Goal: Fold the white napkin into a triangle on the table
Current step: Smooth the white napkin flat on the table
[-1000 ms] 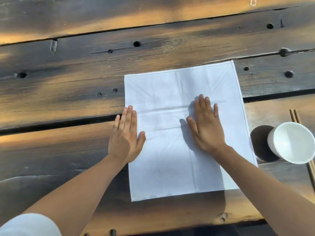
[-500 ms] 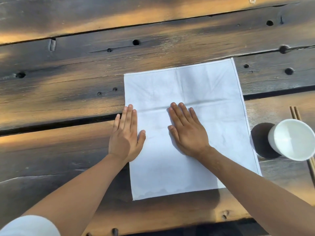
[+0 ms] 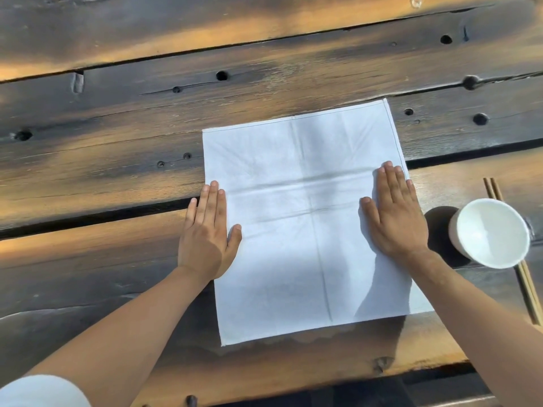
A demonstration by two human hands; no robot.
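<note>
Head view: white napkin (image 3: 296, 224) lies unfolded at centre frame on the plank table (image 3: 117, 160). Left hand (image 3: 207, 236) presses flat on its left edge, right hand (image 3: 393, 214) flat by its right edge, corners equally reachable.

Dark weathered plank table (image 3: 123, 177), knot holes, warm low sunlight streaks
</note>
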